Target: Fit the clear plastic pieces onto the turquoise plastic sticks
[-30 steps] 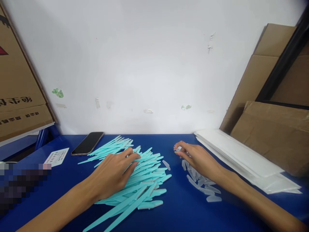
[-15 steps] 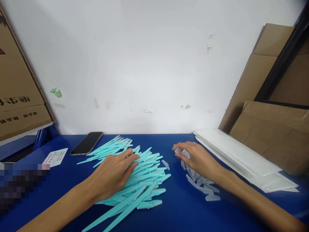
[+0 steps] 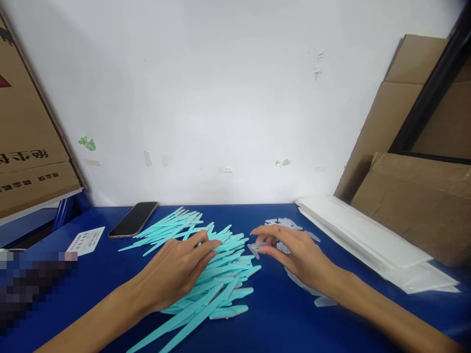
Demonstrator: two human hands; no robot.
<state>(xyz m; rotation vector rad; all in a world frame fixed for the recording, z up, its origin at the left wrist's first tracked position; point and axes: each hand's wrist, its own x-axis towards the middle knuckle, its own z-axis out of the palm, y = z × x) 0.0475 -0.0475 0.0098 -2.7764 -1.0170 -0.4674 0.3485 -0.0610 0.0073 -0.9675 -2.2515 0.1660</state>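
The two hands are apart. The left hand (image 3: 182, 264) lies over a big heap of long, thin, blue-green plastic sticks (image 3: 230, 264), with its thumb and first finger close together. I cannot tell if it grips a stick, since the hand hides that spot. The right hand (image 3: 296, 247) pinches a small, flat, see-through plastic piece (image 3: 259, 244) between thumb and fingers, maybe because such a thin thing is easiest to hold that way.

Just left of those fingertips, a loose see-through plastic piece (image 3: 253, 252) lies by the sticks. More see-through plastic pieces (image 3: 285, 223) lie beyond and under the right hand (its palm covers some). Each heap sits near one hand, probably so that neither has to stretch far. Past the left hand, a black flat phone (image 3: 134, 219) lies out to the side, likely to leave room.
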